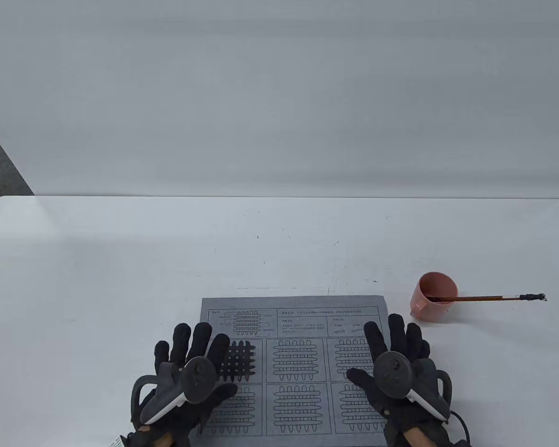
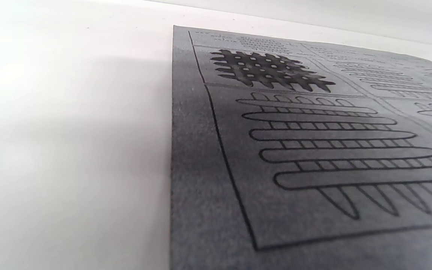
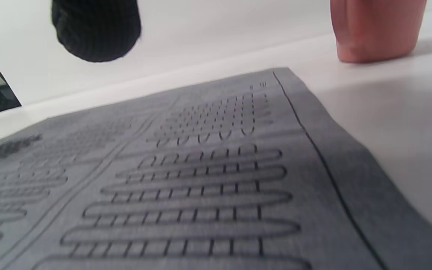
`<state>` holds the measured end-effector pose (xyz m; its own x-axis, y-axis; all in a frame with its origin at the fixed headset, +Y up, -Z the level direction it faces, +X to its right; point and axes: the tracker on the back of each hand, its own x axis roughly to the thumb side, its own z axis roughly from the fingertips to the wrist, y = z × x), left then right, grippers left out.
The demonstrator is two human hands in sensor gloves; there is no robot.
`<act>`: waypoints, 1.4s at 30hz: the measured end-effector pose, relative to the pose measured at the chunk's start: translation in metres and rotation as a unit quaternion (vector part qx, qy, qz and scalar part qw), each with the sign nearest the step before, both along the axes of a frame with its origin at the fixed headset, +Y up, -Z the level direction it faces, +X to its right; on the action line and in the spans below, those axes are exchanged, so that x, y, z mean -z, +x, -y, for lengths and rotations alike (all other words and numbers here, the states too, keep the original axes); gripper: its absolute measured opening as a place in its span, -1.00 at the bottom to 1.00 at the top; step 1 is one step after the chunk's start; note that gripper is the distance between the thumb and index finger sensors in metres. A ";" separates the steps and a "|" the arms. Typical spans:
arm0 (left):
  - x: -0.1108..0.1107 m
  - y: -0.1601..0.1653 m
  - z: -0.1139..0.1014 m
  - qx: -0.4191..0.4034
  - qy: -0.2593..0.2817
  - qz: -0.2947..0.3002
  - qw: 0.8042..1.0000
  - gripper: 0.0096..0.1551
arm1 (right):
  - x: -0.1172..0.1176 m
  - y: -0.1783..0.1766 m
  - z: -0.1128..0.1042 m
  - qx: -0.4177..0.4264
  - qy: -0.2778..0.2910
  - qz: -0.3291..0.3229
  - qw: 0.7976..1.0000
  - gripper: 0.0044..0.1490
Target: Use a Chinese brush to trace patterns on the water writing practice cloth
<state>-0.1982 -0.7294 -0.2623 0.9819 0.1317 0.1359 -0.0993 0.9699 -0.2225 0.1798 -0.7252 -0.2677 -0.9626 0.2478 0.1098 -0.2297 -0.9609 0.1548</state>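
A grey water writing cloth (image 1: 296, 326) lies flat at the table's near edge, printed with several outlined comb-like patterns. Its upper left pattern (image 1: 238, 359) is filled in dark and wet, also seen in the left wrist view (image 2: 266, 70). My left hand (image 1: 191, 361) lies open, fingers spread, over the cloth's left side. My right hand (image 1: 393, 354) lies open over the cloth's right side. Both hold nothing. A pink cup (image 1: 434, 296) stands right of the cloth with the brown Chinese brush (image 1: 489, 298) lying in it, handle pointing right. The cup also shows in the right wrist view (image 3: 377, 30).
The white table (image 1: 121, 260) stretches far behind and to both sides of the cloth. A grey wall stands behind the table's far edge. One black fingertip (image 3: 96, 30) hangs in at the top of the right wrist view.
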 end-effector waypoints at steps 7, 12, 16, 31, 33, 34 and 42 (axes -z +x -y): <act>-0.002 0.003 0.000 0.000 0.002 0.008 1.000 0.14 | 0.000 -0.007 0.003 0.007 0.009 -0.018 1.000 0.14; -0.002 0.003 0.001 -0.004 -0.003 0.013 1.000 0.14 | 0.003 0.001 0.001 0.016 0.010 0.011 1.000 0.11; -0.001 0.006 0.012 -0.010 -0.048 0.029 0.998 0.14 | 0.012 0.027 -0.002 0.044 0.015 0.079 0.996 0.03; 0.007 0.014 0.057 0.052 -0.232 0.066 0.969 0.22 | 0.051 0.183 -0.001 0.422 0.032 0.340 0.840 0.21; 0.007 0.014 0.057 0.056 -0.230 0.067 0.969 0.22 | 0.061 0.188 0.005 0.449 0.002 0.319 0.835 0.16; 0.007 0.015 0.057 0.056 -0.230 0.068 0.969 0.22 | 0.064 0.185 0.009 0.451 -0.004 0.301 0.840 0.12; 0.004 0.022 0.053 0.088 -0.232 0.094 0.964 0.25 | 0.071 0.158 0.011 0.444 0.136 0.324 0.824 -0.51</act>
